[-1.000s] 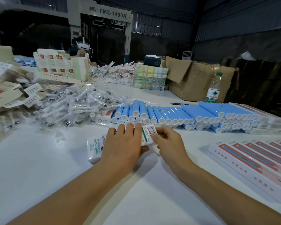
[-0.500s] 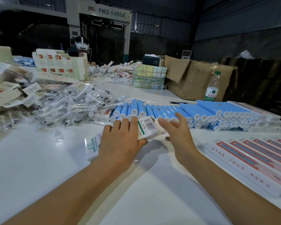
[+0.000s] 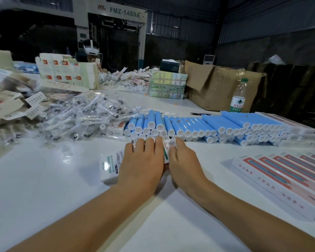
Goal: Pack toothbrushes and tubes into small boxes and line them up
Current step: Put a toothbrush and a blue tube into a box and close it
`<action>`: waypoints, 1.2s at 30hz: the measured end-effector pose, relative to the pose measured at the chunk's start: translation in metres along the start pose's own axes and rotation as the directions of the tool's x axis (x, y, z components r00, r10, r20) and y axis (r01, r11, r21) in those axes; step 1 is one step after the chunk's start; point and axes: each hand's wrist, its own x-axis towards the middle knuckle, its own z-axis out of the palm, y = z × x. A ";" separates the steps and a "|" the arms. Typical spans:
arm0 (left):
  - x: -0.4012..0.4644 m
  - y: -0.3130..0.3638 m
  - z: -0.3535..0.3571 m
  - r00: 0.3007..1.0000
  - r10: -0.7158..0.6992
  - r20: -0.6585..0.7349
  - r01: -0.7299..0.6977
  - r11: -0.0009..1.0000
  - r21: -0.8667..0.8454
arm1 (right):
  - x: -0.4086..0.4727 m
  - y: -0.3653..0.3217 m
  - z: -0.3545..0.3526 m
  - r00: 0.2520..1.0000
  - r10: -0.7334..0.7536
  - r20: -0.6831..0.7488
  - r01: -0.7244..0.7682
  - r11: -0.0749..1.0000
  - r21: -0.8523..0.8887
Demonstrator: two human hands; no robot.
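Observation:
A small white box (image 3: 110,166) with green print lies on the white table (image 3: 44,188) in front of me. My left hand (image 3: 142,166) rests flat on top of it with straight fingers. My right hand (image 3: 184,160) lies against the box's right end, its fingers touching the barcode flap (image 3: 170,143). Just behind the hands, blue tubes (image 3: 189,126) with white caps are stacked in a long row. A heap of toothbrushes (image 3: 76,117) in clear wrappers lies to the left of the tubes.
Long white-and-red boxes (image 3: 284,179) are lined up at the right. Flat unfolded cartons (image 3: 5,106) pile up at the far left. A water bottle (image 3: 237,97), a brown cardboard box (image 3: 216,84) and small scissors (image 3: 198,114) stand behind the tubes. Another person (image 3: 91,51) sits at the back.
My right hand let go of the box's end flap, lifted away toward the tubes, then came back against the box's right end. My left hand stayed flat on the box.

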 end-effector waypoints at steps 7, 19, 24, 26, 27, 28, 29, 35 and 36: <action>0.002 -0.011 0.003 0.998 -0.048 -0.032 0.047 0.998 -0.037 | 0.011 -0.008 -0.023 0.907 0.213 0.364 -0.421 0.428 0.800; 0.000 -0.014 -0.001 0.996 0.000 -0.085 -0.007 0.997 -0.079 | 0.008 -0.003 -0.017 0.954 0.229 0.194 -0.294 0.578 0.761; 0.000 -0.012 0.004 0.997 0.007 -0.080 -0.009 1.000 -0.028 | 0.007 0.000 -0.011 0.945 0.231 0.233 -0.326 0.579 0.748; 0.001 -0.012 0.004 0.996 -0.016 -0.085 0.014 1.000 -0.024 | 0.006 0.000 -0.012 0.961 0.196 0.195 -0.277 0.651 0.707; 0.002 -0.012 0.005 0.997 -0.026 -0.079 0.024 0.999 -0.036 | 0.006 -0.001 -0.013 0.971 0.181 0.154 -0.237 0.709 0.664; 0.003 -0.012 0.006 0.996 -0.041 -0.073 0.038 0.998 -0.051 | 0.006 -0.001 -0.014 0.980 0.167 0.107 -0.197 0.767 0.611; 0.003 -0.012 0.006 0.996 -0.059 -0.068 0.055 0.997 -0.057 | 0.006 -0.001 -0.016 0.986 0.157 0.050 -0.158 0.819 0.552; 0.004 -0.012 0.008 0.996 -0.050 -0.071 0.050 0.999 -0.001 | 0.000 -0.002 -0.014 0.987 0.067 -0.147 -0.016 0.944 0.329; 0.003 -0.012 0.008 0.997 -0.043 -0.070 0.045 0.999 0.025 | -0.001 -0.002 -0.012 0.987 0.039 -0.154 0.007 0.958 0.287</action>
